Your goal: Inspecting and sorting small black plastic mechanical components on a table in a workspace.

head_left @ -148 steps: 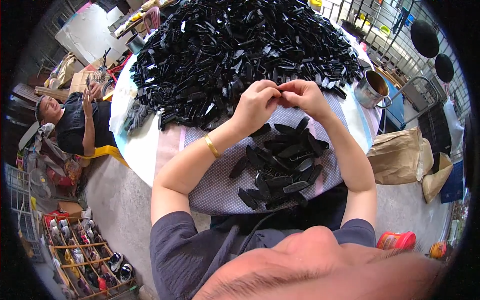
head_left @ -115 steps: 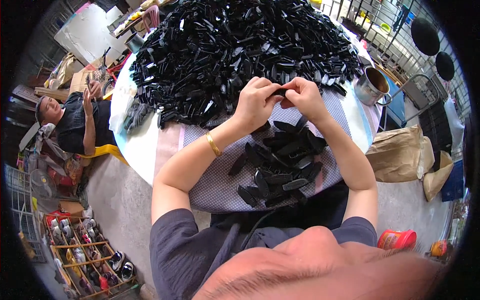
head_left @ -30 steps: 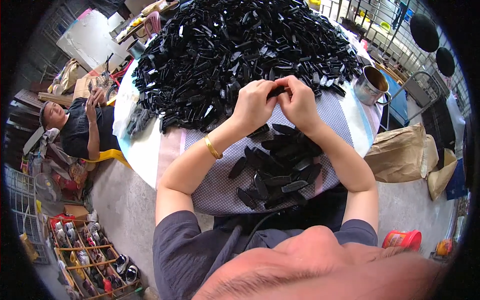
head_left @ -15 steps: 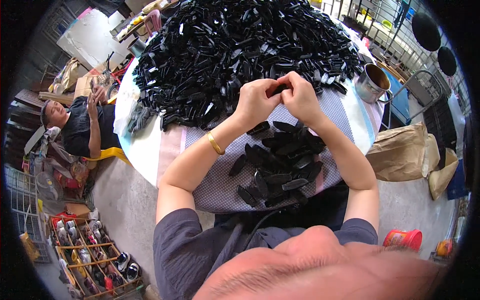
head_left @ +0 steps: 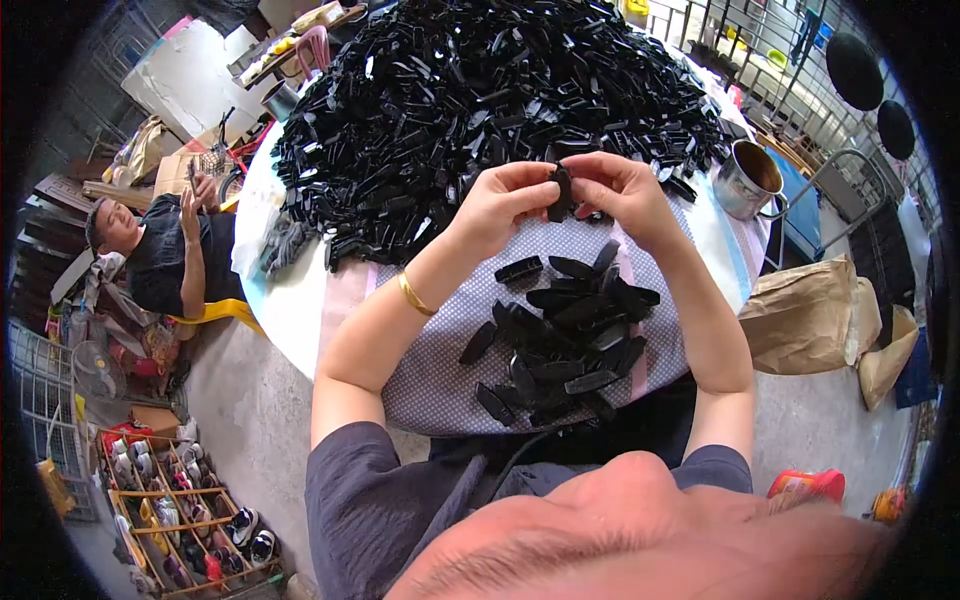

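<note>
Above the patterned tablecloth [head_left: 440, 335], a small black oblong piece [head_left: 561, 196] stands nearly upright between my two hands. My left hand [head_left: 498, 208] pinches it from the left with thumb and fingers. From the other side, my right hand [head_left: 632, 200] closes on it with its fingertips, index finger at the top end. What the piece is made for cannot be made out. Close to my body lies a small heap of similar black pieces [head_left: 575, 325]. Beyond my hands rises a large mound of shiny black pieces [head_left: 480, 110], covering the far part of the round table.
A metal mug [head_left: 745, 185] stands at the table's right side, a grey cloth [head_left: 287, 245] at its left. Another person [head_left: 165, 250] sits to the left, hands raised. Brown paper sacks [head_left: 805, 310], a red tub [head_left: 815, 485] and a shoe rack [head_left: 185, 515] stand on the floor.
My hands have drawn slightly apart and turned, so the black piece, mostly hidden before, now shows upright between the fingers. The view has shifted slightly.
</note>
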Available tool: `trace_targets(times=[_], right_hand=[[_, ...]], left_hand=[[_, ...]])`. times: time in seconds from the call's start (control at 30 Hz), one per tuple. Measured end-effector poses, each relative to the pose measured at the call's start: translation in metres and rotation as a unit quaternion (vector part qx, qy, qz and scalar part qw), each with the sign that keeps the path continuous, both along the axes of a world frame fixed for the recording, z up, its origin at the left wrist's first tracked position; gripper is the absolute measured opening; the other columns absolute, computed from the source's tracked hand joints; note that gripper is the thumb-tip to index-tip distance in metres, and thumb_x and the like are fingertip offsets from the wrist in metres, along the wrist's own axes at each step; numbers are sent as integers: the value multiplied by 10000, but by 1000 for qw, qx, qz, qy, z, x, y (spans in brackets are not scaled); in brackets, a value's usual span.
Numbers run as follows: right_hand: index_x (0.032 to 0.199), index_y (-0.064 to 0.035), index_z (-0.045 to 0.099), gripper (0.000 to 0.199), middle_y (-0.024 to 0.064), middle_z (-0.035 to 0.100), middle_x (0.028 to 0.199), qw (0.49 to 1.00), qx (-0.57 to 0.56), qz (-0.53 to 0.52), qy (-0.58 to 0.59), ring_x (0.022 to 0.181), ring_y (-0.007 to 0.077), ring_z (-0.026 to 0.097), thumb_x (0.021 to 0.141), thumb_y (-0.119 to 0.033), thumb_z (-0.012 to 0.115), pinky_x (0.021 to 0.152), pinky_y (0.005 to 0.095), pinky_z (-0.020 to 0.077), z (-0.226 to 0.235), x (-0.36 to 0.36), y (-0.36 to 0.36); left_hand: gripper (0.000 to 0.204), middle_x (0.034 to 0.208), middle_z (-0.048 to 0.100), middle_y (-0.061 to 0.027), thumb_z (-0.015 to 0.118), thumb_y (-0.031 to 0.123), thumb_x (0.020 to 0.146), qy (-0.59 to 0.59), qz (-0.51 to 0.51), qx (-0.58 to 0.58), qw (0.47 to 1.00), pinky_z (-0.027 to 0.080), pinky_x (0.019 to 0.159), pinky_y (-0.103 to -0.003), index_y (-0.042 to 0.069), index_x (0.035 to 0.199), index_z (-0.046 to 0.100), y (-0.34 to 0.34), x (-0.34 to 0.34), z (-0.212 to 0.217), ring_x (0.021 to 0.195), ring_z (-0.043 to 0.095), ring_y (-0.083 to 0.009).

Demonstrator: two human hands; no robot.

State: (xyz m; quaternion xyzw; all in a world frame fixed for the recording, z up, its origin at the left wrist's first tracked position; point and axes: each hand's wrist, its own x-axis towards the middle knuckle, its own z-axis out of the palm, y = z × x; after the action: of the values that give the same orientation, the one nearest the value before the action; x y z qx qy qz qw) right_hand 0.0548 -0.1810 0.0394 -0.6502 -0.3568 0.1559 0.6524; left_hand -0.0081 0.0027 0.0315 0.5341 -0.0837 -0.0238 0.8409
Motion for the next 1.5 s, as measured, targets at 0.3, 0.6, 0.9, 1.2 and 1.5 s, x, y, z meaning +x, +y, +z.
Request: trace_targets(times=[0.3,0.6,0.9,1.2,1.5], right_hand=[[1050,34,573,242,83,620,931,995,74,-4,60,815,138,604,819,-37,575,741,259,517,-4,-7,6],[1047,37,605,234,73,641,909,999,28,-18,-14,797,105,602,827,-34,567,736,217,495,-11,-2,4],[973,27,632,192,103,645,842,969,-23,-106,-220,716,126,600,795,-13,571,647,237,480,-16,-7,9],[928,23,625,175,153,639,801,946,-25,-157,-283,699,225,631,763,-21,588,630,287,492,-15,-18,15],[956,33,621,163,91,653,808,958,-28,-149,-245,709,96,599,810,-18,568,631,230,490,-22,-14,18]], left_hand=[[238,822,621,-89,705,10,663,-366,249,484,755,501,663,-268,25,896,656,-3,-4,11,760,610,-195],[260,834,600,-84,693,-17,624,-377,264,519,720,503,622,-274,20,868,613,-8,-10,11,724,596,-195],[272,853,562,-97,671,-12,659,-340,222,519,752,489,605,-267,-6,910,568,-8,-9,8,712,585,-189],[257,846,555,-124,649,12,656,-331,214,549,737,480,699,-321,-12,895,558,-8,-7,5,801,564,-266],[266,836,522,-114,657,33,627,-347,237,548,723,454,726,-360,19,857,525,-9,-3,-2,830,522,-294]])
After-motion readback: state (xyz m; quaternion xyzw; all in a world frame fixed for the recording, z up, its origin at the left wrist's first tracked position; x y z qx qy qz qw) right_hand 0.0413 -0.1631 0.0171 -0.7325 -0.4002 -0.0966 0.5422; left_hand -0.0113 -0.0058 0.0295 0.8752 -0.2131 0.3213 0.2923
